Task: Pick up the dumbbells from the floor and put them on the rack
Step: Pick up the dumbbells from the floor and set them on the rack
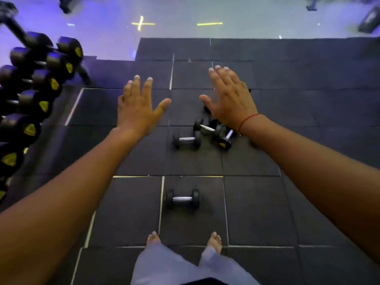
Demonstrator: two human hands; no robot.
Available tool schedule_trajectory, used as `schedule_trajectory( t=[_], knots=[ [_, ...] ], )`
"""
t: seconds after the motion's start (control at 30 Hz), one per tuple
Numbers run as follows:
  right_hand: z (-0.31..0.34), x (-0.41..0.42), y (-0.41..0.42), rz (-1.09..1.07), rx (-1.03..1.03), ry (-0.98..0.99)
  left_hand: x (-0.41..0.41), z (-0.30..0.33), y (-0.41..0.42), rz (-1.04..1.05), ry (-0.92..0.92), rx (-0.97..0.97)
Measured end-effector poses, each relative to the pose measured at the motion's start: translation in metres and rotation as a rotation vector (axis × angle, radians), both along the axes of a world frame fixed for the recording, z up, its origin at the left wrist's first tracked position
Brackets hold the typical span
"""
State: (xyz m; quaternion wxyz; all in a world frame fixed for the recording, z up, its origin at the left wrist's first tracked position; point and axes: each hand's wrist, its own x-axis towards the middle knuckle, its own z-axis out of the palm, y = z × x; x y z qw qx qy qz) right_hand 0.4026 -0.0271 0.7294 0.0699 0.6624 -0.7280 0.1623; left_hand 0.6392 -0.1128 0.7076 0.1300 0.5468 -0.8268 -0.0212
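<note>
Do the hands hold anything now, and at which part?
Nothing is held. The left hand and right hand are both open, fingers spread, above the dumbbells on the floor.

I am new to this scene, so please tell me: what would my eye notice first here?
Two bare hands, left and right, stretch out open in the middle, holding nothing. Below them, dumbbells lie on the dark floor mats, one alone near the feet. A loaded rack stands at left.
</note>
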Motion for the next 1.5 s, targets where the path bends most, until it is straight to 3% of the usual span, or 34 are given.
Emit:
schedule_trajectory(
  t=[0.4, 0.9, 1.17, 1.5],
  knots=[
    [-0.088, -0.141, 0.027, -0.059, 0.185, -0.051, -0.131, -0.110, 0.005, -0.069, -0.166, 0.230],
    [-0.237, -0.234, -0.070, 0.096, 0.532, -0.107, -0.224, -0.218, -0.049, 0.062, -0.221, 0.471],
    [-0.295, -0.369, -0.096, 0.140, 0.684, -0.149, -0.368, -0.259, -0.064, 0.110, -0.245, 0.568],
    [-0.391, -0.547, -0.153, 0.084, 0.814, -0.224, -0.565, -0.355, -0.121, 0.154, -0.236, 0.690]
  ],
)
